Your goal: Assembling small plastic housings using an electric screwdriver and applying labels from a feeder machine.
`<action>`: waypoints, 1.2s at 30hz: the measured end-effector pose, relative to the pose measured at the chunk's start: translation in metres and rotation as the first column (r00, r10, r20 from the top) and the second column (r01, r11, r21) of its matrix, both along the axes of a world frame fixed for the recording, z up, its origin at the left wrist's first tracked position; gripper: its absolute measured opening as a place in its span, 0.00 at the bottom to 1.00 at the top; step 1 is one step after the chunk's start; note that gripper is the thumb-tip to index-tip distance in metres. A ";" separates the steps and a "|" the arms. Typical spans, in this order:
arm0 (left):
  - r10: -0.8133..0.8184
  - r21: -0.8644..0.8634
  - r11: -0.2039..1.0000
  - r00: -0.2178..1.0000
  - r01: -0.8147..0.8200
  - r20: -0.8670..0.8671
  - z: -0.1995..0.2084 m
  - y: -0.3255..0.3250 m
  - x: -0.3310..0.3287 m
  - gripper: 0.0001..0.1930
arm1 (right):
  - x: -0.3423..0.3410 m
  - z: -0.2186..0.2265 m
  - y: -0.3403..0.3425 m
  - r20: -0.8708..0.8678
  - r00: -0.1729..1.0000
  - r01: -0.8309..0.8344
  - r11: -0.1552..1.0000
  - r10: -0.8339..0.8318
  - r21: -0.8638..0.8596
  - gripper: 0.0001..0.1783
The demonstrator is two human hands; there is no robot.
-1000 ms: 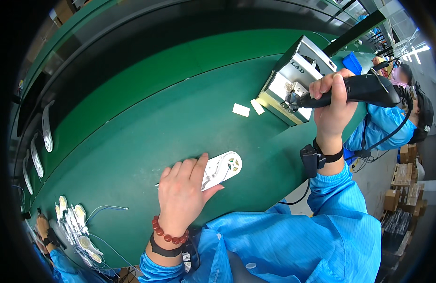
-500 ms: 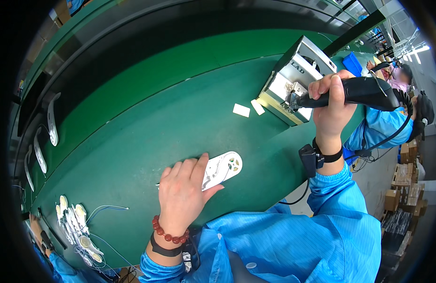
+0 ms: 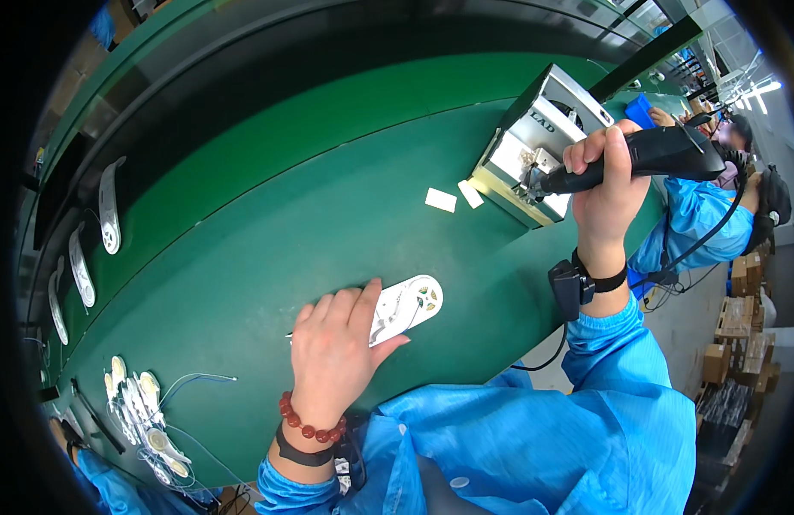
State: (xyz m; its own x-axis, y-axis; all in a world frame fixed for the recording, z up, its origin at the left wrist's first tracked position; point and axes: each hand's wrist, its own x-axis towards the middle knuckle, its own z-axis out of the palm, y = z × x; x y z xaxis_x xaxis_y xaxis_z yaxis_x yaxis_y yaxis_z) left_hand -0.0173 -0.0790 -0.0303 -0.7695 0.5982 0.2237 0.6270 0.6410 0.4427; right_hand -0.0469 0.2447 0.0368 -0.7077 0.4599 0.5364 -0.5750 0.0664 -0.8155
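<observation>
White oval housing [image 3: 417,300] lies on the green surface [image 3: 328,223], pinned under the left hand [image 3: 333,339], whose fingers and thumb straddle it; from where I stand, a slack grip could let it slide and jar the small parts [image 3: 428,293] set inside. Beyond, the right hand [image 3: 607,193] is wrapped around a black corded tool [image 3: 676,154], its metal tip [image 3: 532,184] at the silver box [image 3: 547,129], and a tug from the cable [image 3: 715,230] might knock that tip askew.
</observation>
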 end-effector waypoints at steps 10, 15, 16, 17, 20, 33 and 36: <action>-0.004 -0.021 1.000 1.000 0.004 -0.007 0.004 0.000 0.000 0.37 | 0.008 -0.021 -0.016 0.105 0.986 -0.103 0.967 0.130 -0.232 0.06; -0.005 -0.021 1.000 1.000 0.005 -0.002 -0.002 -0.006 0.001 0.36 | 0.036 -0.026 -0.069 -0.028 0.928 -0.364 0.887 0.372 -0.285 0.09; -0.007 -0.023 1.000 1.000 0.007 0.004 -0.002 -0.006 0.001 0.36 | 0.040 -0.024 -0.084 -0.038 0.907 -0.414 0.873 0.419 -0.259 0.10; -0.009 -0.011 1.000 1.000 0.009 0.009 -0.004 -0.005 0.001 0.36 | 0.044 -0.021 -0.100 -0.042 0.885 -0.462 0.859 0.465 -0.221 0.12; -0.007 -0.018 1.000 1.000 0.007 0.001 -0.005 -0.007 0.001 0.36 | 0.053 -0.019 -0.131 -0.013 0.837 -0.542 0.826 0.547 -0.153 0.19; 0.003 0.038 0.999 1.000 -0.003 0.008 -0.006 -0.009 0.001 0.35 | 0.052 -0.037 -0.152 0.062 0.770 -0.623 0.770 0.635 -0.141 0.20; 0.006 0.050 0.999 1.000 -0.007 0.015 -0.007 -0.010 0.002 0.35 | 0.051 -0.039 -0.152 0.079 0.768 -0.621 0.770 0.635 -0.144 0.20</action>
